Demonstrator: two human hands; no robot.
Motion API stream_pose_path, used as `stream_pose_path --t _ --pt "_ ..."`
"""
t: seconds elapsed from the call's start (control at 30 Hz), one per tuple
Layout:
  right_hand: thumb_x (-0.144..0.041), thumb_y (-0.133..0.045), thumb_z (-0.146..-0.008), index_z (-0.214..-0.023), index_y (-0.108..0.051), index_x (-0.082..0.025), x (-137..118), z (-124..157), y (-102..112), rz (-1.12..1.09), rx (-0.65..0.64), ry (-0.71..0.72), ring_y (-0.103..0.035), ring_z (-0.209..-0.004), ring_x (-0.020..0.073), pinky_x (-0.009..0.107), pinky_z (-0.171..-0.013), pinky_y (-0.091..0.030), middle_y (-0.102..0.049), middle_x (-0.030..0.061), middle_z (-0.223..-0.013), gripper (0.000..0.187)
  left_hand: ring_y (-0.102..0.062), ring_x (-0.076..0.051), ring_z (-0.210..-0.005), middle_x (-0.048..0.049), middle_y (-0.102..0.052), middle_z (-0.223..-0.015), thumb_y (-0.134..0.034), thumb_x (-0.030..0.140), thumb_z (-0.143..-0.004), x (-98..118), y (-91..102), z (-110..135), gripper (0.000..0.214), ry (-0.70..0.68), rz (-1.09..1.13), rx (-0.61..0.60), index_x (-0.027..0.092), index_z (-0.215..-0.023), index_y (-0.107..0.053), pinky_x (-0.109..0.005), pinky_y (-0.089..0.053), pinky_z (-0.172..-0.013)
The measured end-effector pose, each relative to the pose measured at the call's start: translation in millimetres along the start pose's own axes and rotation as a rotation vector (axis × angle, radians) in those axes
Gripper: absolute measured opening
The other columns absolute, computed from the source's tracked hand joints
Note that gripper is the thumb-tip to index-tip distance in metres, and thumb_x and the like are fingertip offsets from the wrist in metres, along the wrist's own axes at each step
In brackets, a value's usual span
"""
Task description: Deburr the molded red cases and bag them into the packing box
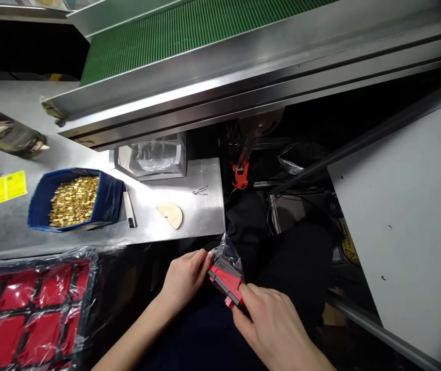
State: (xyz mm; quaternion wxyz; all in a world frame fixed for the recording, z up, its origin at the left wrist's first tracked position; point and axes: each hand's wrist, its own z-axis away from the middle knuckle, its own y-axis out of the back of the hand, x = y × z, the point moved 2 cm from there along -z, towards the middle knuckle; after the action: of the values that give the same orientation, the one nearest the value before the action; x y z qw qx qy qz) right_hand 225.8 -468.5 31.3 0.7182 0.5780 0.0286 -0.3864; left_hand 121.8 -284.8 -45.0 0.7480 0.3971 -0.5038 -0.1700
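My left hand (183,278) and my right hand (272,322) meet low in the middle of the view, over my dark lap. Both are closed on a small red and grey plastic part (226,281). A clear plastic bag (226,252) sits around the part's upper end. My left fingers pinch the bag's edge at the part's left side. My right thumb and fingers grip the part's lower right end.
A steel table (200,211) carries a blue bin of gold pieces (74,200), a clear plastic box (152,157), a beige half-disc (170,214) and yellow paper (6,188). Wrapped red parts (27,314) lie at lower left. A green conveyor (181,31) runs above. A grey panel (413,216) stands right.
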Motion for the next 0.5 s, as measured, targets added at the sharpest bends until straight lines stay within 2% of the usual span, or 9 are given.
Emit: stream_pose_path --t 0.13,0.27,0.37,0.5 --pt "-0.018 -0.061 -0.091 -0.096 -0.062 -0.024 3.0 2.8 -3.8 0.11 0.03 -0.03 -0.069 -0.067 0.0198 0.034 -0.064 -0.04 -0.072 -0.0006 -0.081 0.008 -0.053 -0.012 -0.058 0.0013 -0.056 -0.07 -0.047 0.026 -0.106 8.8 -1.6 2.0 0.028 -0.158 -0.055 0.102 0.019 -0.079 -0.055 -0.024 -0.039 -0.056" --pt "-0.014 -0.068 -0.085 -0.095 -0.061 -0.023 4.4 1.7 -3.5 0.188 0.017 0.005 -0.07 -0.071 0.0217 0.035 -0.067 -0.045 -0.073 0.001 -0.081 0.015 -0.062 -0.012 -0.069 -0.0014 -0.065 -0.081 -0.055 0.015 -0.102 19.9 -4.2 4.2 0.006 -0.322 -0.058 0.231 0.016 -0.105 -0.06 -0.023 -0.049 -0.067" --pt "-0.013 -0.067 -0.087 -0.091 -0.059 -0.023 6.7 2.1 -5.3 0.221 0.047 -0.004 -0.068 -0.068 0.0209 0.035 -0.066 -0.045 -0.072 0.0012 -0.078 0.014 -0.065 -0.013 -0.071 -0.0023 -0.068 -0.083 -0.056 0.01 -0.1 26.4 -6.8 1.5 0.01 -0.381 -0.049 0.27 0.015 -0.108 -0.059 -0.023 -0.052 -0.07" --pt "-0.019 -0.059 -0.095 -0.094 -0.058 -0.023 10.9 8.7 -4.8 0.202 0.189 -0.067 -0.066 -0.064 0.0193 0.034 -0.065 -0.042 -0.071 0.0013 -0.078 0.005 -0.067 -0.014 -0.072 -0.0033 -0.069 -0.087 -0.059 0.012 -0.099 32.9 -6.4 -1.6 0.016 -0.381 -0.038 0.262 0.016 -0.114 -0.056 -0.024 -0.053 -0.069"
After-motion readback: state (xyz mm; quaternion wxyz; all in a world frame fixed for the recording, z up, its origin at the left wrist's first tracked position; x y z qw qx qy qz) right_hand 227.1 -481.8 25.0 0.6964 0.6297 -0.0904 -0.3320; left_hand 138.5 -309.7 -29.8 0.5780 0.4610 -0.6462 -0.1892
